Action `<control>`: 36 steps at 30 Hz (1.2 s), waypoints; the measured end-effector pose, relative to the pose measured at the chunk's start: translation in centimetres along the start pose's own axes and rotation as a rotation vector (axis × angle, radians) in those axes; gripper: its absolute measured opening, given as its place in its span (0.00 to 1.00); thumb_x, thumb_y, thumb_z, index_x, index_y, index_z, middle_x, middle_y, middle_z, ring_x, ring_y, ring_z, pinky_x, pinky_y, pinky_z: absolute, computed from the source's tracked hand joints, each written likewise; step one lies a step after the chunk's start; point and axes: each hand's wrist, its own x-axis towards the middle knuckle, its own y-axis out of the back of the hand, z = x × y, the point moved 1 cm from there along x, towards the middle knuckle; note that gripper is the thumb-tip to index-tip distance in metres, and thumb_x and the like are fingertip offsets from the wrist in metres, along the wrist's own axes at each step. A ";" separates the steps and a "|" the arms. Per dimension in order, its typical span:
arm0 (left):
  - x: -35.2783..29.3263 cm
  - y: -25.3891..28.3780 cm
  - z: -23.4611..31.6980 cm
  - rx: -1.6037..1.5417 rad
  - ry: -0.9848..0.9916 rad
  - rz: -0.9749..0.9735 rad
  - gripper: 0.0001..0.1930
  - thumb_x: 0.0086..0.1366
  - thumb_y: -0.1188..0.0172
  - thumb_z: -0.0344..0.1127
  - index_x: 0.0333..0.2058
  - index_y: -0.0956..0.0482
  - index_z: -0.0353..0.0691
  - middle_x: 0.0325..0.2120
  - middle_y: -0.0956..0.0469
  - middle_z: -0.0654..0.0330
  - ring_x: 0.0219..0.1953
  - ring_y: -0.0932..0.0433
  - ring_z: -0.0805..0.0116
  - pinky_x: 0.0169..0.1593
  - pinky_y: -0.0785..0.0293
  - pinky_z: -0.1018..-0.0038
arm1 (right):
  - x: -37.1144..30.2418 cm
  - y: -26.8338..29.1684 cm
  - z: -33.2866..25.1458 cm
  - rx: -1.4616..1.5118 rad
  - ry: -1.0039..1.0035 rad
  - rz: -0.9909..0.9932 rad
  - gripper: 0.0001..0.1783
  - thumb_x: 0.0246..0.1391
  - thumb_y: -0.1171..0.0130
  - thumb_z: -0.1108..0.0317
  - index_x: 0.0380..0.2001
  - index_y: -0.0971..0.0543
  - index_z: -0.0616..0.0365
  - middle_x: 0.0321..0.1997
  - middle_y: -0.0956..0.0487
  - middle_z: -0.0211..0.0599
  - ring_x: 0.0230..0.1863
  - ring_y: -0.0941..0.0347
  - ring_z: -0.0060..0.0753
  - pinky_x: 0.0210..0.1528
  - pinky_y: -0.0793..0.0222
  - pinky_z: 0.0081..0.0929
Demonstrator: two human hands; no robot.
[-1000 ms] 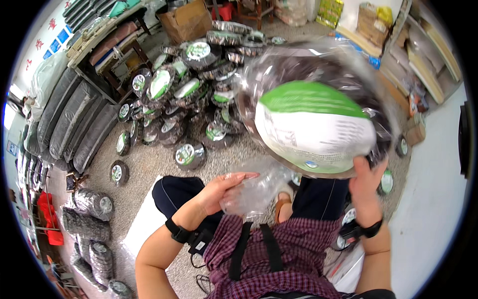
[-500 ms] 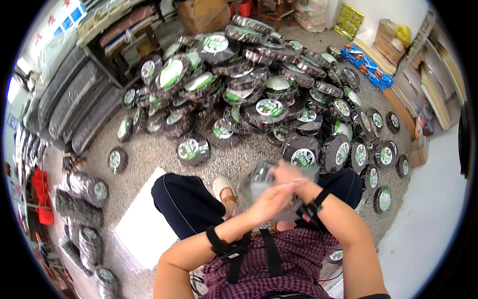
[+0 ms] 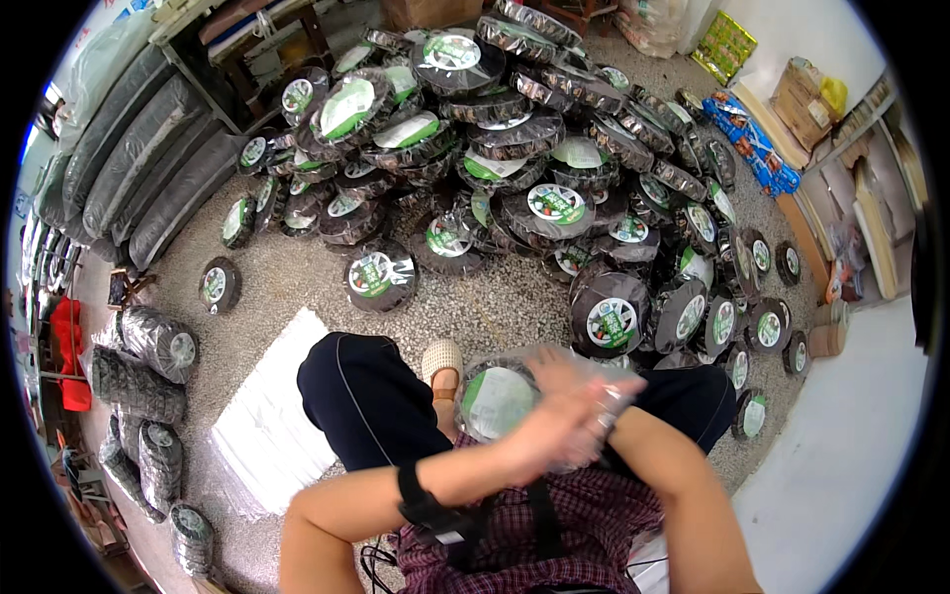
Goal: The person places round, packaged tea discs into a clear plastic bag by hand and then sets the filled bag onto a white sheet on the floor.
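Sitting on the floor, both hands over my lap. My left hand and my right hand cross at the wrists over one wrapped roll: a flat round disc in clear plastic film with a green and white round label. It sits just in front of my chest, between my knees, right beside my tan shoe.

Orientation: the disc's flat labelled face points up toward me, tilted slightly to my left. No real long axis in plan since it's round; the thin axis runs roughly up at the camera.

Fingers: motion blur across both hands. Left hand lies over the right edge of the roll, fingers look wrapped on the film. Right hand fingers are on the film at the upper right edge; can't tell how tightly they clamp. Loose clear film bunches under both hands.

Black wrist strap on my left forearm.

Around me: big pile of rolls straight ahead, same black discs with green and white labels, mostly face up or leaning. Nearest one stands just past my right hand. White flat sheet stack on the floor at my left knee. Wrapped bundles further left.
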 end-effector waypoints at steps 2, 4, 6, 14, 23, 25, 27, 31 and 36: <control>-0.1 5.4 1.7 0.139 0.031 0.104 0.27 0.71 0.62 0.54 0.61 0.38 0.45 0.14 0.46 0.77 0.16 0.49 0.86 0.20 0.52 0.84 | -4.1 6.9 -6.4 0.380 -0.030 -0.429 0.19 0.54 0.45 0.65 0.48 0.27 0.64 0.53 0.28 0.46 0.55 0.32 0.36 0.57 0.37 0.33; -1.0 9.4 3.4 0.174 0.109 0.201 0.27 0.71 0.62 0.53 0.61 0.37 0.43 0.14 0.45 0.77 0.16 0.47 0.86 0.20 0.50 0.85 | -6.2 13.5 -7.6 0.547 0.089 -0.230 0.16 0.55 0.45 0.63 0.44 0.26 0.60 0.39 0.21 0.38 0.43 0.25 0.34 0.48 0.32 0.30; -1.4 12.1 4.1 0.139 0.138 0.269 0.26 0.71 0.61 0.52 0.60 0.35 0.42 0.16 0.37 0.76 0.16 0.44 0.85 0.21 0.47 0.85 | -3.8 18.1 -6.7 1.053 -0.075 0.070 0.32 0.54 0.43 0.54 0.58 0.37 0.59 0.51 0.26 0.42 0.52 0.30 0.38 0.56 0.37 0.36; -0.3 10.0 5.3 0.455 0.124 0.055 0.22 0.73 0.63 0.47 0.57 0.31 0.44 0.13 0.50 0.77 0.16 0.49 0.87 0.21 0.51 0.85 | 20.0 11.6 6.3 2.150 -0.438 0.587 0.52 0.46 0.39 0.38 0.65 0.49 0.55 0.67 0.48 0.48 0.68 0.55 0.51 0.68 0.63 0.52; -2.6 12.3 7.2 0.301 -0.065 0.091 0.24 0.72 0.60 0.48 0.54 0.30 0.35 0.11 0.45 0.76 0.14 0.48 0.86 0.19 0.51 0.85 | 0.9 19.1 -2.6 1.955 -0.425 0.637 0.21 0.52 0.41 0.48 0.42 0.26 0.51 0.38 0.27 0.34 0.40 0.33 0.36 0.45 0.36 0.34; -3.2 13.1 6.0 0.182 -0.027 0.110 0.25 0.72 0.60 0.48 0.59 0.35 0.38 0.11 0.46 0.76 0.13 0.49 0.86 0.18 0.52 0.85 | -3.5 20.7 -7.2 1.867 -0.176 0.676 0.23 0.56 0.48 0.45 0.44 0.26 0.52 0.45 0.25 0.38 0.44 0.30 0.39 0.47 0.34 0.35; -4.4 13.7 5.4 -0.155 -0.011 0.135 0.22 0.71 0.59 0.48 0.53 0.30 0.37 0.11 0.43 0.75 0.12 0.47 0.84 0.17 0.49 0.86 | -6.0 20.6 -12.9 1.817 -0.053 0.866 0.24 0.58 0.53 0.46 0.44 0.26 0.54 0.50 0.25 0.42 0.47 0.28 0.38 0.46 0.31 0.37; -6.7 18.3 4.8 -0.155 -0.183 0.563 0.20 0.71 0.60 0.49 0.47 0.29 0.40 0.11 0.40 0.72 0.10 0.45 0.81 0.17 0.43 0.85 | -7.4 13.7 -12.8 0.809 0.163 0.554 0.32 0.49 0.38 0.68 0.55 0.38 0.60 0.41 0.26 0.36 0.45 0.28 0.30 0.46 0.30 0.38; -7.8 17.0 1.6 0.683 -0.184 0.614 0.23 0.73 0.66 0.44 0.63 0.42 0.42 0.10 0.35 0.66 0.12 0.35 0.77 0.20 0.34 0.81 | -6.4 10.2 -12.9 -0.175 0.342 0.023 0.50 0.42 0.36 0.57 0.66 0.51 0.53 0.41 0.32 0.45 0.43 0.30 0.48 0.41 0.30 0.38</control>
